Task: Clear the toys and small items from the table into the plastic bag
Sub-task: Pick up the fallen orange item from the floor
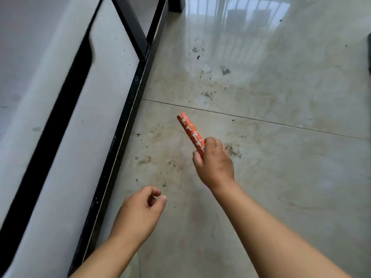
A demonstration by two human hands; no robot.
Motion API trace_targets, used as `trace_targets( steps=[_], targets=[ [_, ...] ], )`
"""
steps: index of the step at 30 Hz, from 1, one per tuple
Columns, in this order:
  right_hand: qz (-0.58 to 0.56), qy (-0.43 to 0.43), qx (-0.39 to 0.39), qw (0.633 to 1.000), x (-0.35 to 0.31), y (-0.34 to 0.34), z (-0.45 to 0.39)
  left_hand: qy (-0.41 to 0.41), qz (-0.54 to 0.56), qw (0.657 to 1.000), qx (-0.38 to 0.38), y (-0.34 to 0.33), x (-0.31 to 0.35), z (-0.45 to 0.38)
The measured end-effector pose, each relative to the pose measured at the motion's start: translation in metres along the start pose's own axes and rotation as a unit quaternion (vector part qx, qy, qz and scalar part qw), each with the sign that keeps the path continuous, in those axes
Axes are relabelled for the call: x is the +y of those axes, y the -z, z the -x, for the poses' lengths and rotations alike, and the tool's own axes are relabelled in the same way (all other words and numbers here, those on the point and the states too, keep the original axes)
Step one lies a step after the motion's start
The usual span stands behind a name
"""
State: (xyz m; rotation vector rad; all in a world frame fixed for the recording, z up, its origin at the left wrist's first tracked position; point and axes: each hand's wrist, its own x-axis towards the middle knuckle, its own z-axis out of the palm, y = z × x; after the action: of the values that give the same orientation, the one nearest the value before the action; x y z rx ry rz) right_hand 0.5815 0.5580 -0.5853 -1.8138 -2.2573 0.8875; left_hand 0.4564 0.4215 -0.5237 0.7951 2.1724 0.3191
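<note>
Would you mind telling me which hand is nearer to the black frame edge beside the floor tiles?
Left. The left hand hangs empty, close beside the black frame edge; the right hand sits farther out over the tiled floor, gripping an orange tube.

i see one orange tube (pixel 190 130) with white printed bands, slim and cylindrical. it's held up above the tiled floor (pixel 261 157), its free end tilted up and left, lower end hidden.

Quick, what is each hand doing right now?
Left hand: holds nothing, fingers loosely curled, so open.
Right hand: grips the lower end of the orange tube.
</note>
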Motion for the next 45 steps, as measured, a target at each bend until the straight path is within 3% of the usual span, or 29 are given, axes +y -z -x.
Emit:
trace_targets(
  steps=[6, 14, 21, 25, 35, 42, 45],
  targets=[
    [-0.111, -0.121, 0.029, 0.986, -0.02, 0.109, 0.102, -0.029, -0.024, 0.999, -0.025, 0.046, 0.061, 0.081],
    [-0.252, -0.241, 0.108, 0.931, -0.047, 0.274, 0.249, -0.107, -0.063, 0.988, -0.089, 0.1, 0.18, 0.215],
    [-0.252, -0.312, 0.24, 0.884, -0.041, 0.4, 0.343, -0.218, -0.105, 0.96, -0.141, 0.113, 0.284, 0.323],
    [-0.258, -0.368, 0.313, 0.837, -0.019, 0.464, 0.412, -0.286, -0.143, 0.93, -0.179, 0.098, 0.339, 0.393],
    [-0.279, -0.515, 0.4, 0.705, 0.058, 0.544, 0.608, -0.403, -0.248, 0.832, -0.288, 0.022, 0.402, 0.558],
    [-0.242, -0.652, 0.392, 0.603, 0.121, 0.543, 0.709, -0.425, -0.302, 0.782, -0.343, -0.051, 0.404, 0.639],
    [-0.217, -0.688, 0.37, 0.585, 0.153, 0.542, 0.736, -0.43, -0.326, 0.765, -0.351, -0.074, 0.403, 0.657]
  ],
)
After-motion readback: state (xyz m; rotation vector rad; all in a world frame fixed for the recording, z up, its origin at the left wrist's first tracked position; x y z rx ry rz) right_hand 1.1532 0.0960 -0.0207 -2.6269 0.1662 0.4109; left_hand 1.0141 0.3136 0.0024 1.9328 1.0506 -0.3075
